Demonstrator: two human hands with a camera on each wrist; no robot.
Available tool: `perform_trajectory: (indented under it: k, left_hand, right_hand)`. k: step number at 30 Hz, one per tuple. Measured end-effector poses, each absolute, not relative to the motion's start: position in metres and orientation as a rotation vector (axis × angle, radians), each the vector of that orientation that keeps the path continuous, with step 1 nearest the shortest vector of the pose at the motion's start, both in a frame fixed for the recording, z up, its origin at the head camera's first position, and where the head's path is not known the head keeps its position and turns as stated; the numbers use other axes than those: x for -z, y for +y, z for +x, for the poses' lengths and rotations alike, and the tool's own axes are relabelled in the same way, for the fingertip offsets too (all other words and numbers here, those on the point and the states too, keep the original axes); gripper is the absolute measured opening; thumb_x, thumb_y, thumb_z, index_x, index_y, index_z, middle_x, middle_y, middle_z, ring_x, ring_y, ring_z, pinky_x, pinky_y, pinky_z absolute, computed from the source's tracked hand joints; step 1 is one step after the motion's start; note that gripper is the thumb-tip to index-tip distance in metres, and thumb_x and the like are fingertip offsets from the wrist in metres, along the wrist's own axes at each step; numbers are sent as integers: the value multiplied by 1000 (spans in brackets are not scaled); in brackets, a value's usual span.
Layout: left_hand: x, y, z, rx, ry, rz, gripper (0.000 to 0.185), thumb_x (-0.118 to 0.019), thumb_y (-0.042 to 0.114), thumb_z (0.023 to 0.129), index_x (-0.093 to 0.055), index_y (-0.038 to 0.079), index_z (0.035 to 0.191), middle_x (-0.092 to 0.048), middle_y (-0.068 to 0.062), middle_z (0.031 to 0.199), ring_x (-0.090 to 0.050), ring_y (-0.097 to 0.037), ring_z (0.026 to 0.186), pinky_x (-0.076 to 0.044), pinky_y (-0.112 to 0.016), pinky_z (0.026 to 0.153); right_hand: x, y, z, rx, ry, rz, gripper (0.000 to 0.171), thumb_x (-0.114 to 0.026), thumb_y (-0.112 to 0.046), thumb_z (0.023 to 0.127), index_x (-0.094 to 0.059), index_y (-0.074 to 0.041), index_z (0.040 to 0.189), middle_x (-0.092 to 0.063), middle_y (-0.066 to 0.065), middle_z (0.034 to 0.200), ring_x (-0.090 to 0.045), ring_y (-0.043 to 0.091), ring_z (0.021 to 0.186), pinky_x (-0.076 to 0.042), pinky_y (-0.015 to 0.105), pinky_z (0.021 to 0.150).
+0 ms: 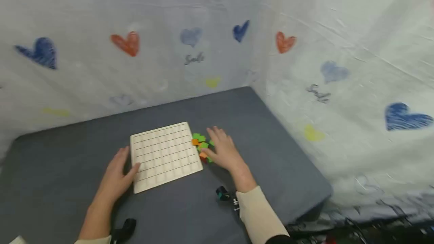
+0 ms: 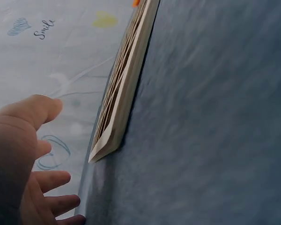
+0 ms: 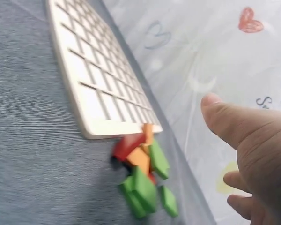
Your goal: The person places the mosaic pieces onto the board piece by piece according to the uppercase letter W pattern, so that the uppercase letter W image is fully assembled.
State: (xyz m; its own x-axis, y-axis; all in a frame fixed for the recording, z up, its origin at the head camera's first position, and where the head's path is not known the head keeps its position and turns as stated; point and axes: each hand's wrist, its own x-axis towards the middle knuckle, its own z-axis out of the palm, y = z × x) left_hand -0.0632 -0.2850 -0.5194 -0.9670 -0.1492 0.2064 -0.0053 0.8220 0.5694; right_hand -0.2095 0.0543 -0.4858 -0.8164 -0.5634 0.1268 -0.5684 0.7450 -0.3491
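Flat board (image 1: 165, 155), long axis toward back wall; left hand (image 1: 116, 176), right hand (image 1: 223, 150) spread wide

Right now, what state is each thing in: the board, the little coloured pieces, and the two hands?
Grid board: flat on the grey table, every cell that shows is empty.
Coloured pieces: loose heap of green, orange and red beside the board's edge, none in the grid.
Left hand: fingers relaxed, at the board's near left corner, gripping nothing.
Right hand: fingers spread over the heap, nothing visibly pinched.
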Motion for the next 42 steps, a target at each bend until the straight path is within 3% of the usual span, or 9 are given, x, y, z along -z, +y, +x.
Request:
perform_trajectory:
  k: [6,11,16,25,42]
  left_hand:
    - [523,-227,-87,829,-2785,154,76,-57,43,91,-26,6,150,-24,-24,150,-20,-47,135,-23,-66,103]
    - [533,-210,-88,796,-2792,46,71,-58,43,91,-33,7,147,-29,-19,149,-21,-48,135,-23,-68,101]
    - [543,-205,-83,753,-2751,-29,59,-55,31,94,-39,5,144,-34,-13,149,-21,-45,136,-20,-65,104]
    - [551,-200,-77,627,-2717,-30,46,-51,14,95,-46,4,140,-38,-9,147,-28,-40,135,-22,-61,106]
    - [547,-203,-75,685,-2676,-32,47,-59,11,89,-52,4,135,-43,-9,144,-31,-39,134,-24,-61,105]
  right_hand:
    - [473,110,-231,-698,-2946,926,71,-57,-47,91,-32,-15,149,-30,15,150,-23,36,138,-19,61,109]
    - [467,123,-236,-722,-3036,906,53,-63,-32,90,-51,-11,137,-49,12,136,-45,30,125,-36,51,103]
    - [458,114,-251,-863,-3168,817,35,-64,-23,90,-64,-10,122,-61,5,116,-58,23,105,-50,42,87]
    - [463,105,-270,-927,-3268,799,20,-71,-13,82,-69,-11,101,-60,0,90,-53,18,78,-48,33,66]
    - [491,112,-281,-929,-3284,799,18,-76,-15,74,-69,-14,90,-55,-1,77,-49,18,66,-42,30,55]
